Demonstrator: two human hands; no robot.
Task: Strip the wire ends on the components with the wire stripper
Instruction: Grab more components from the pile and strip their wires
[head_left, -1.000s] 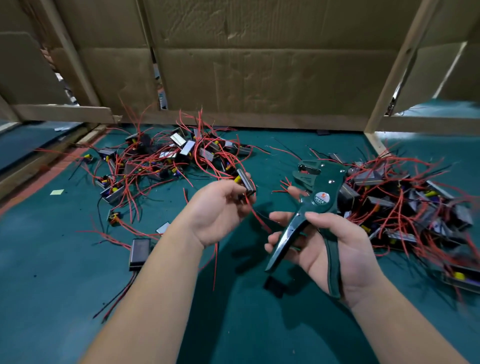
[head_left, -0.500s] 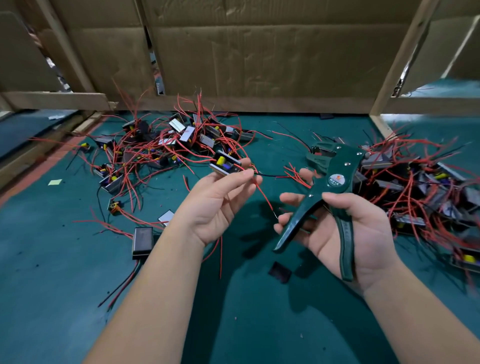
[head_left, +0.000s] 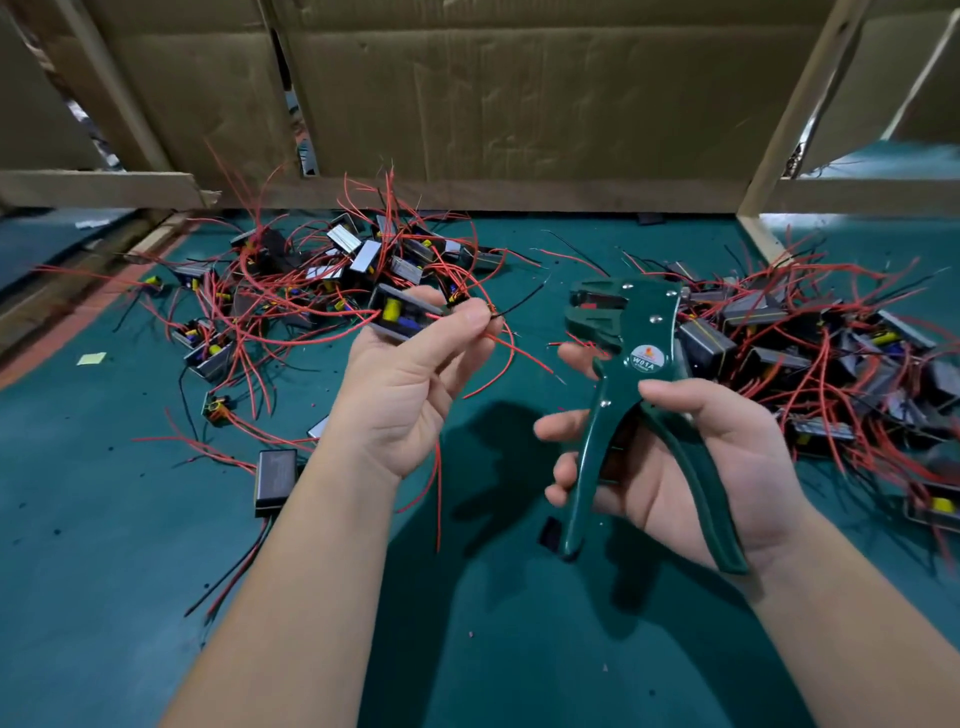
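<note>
Teal matting (head_left: 467, 649) covers a workbench backed by cardboard panels (head_left: 519, 93) and bare wooden framing (head_left: 795, 104), with a person's two forearms reaching in from 6 o'clock.

At centre, just toward 9 o'clock, the left hand (head_left: 410, 384) is raised palm-up with a small open-sided component (head_left: 397, 317) propped on its fingertips, a yellow part showing inside. Thumb and forefinger are closed in a pinch on a thin black wire (head_left: 519, 304) that runs out toward 3 o'clock, its tip free in the air. A red wire (head_left: 519, 353) from the same component loops below the fingers and hangs down past the wrist.

Toward 3 o'clock of centre, the right hand (head_left: 691, 467) grips the dark green wire stripper (head_left: 639, 364). The fingers curl round one handle and the thumb lies across the tool below its round label. The two handles are splayed wide, unsqueezed. The tool's head points up toward 12 o'clock with its mouth facing the left hand, near the black wire's tip but apart from it.

More components tangled in red leads lie in two heaps on the mat, one heap (head_left: 311, 280) at 10 o'clock behind the left hand and a second heap (head_left: 805, 353) at 3 o'clock behind the right hand. A closed black box (head_left: 275, 475) with red and black leads lies alone at 8 o'clock, beside the left forearm. A yellow paper scrap (head_left: 92, 358) sits at the far 9 o'clock edge.
</note>
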